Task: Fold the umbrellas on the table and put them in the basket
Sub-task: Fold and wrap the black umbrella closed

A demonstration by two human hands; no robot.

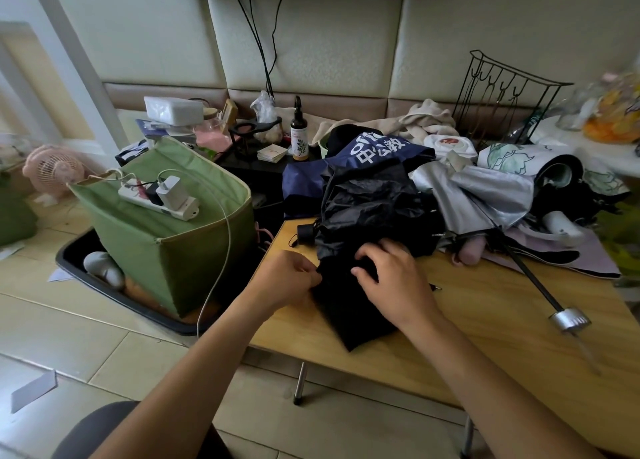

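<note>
Both hands are closed on the crinkled black umbrella (pixel 363 223) at the table's (pixel 485 320) near-left corner, the left hand (pixel 294 278) pinching its near cloth edge, the right hand (pixel 388 271) pressing on top, its long axis running away toward the far heap, the soft green basket (pixel 173 250) lying leftward, nearer the left hand.

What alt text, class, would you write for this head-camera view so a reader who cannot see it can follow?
Both hands, left hand and right hand, grip a black umbrella on a wooden table, folding its fabric. More umbrellas are piled behind; a green basket sits on the floor to the left.
</note>
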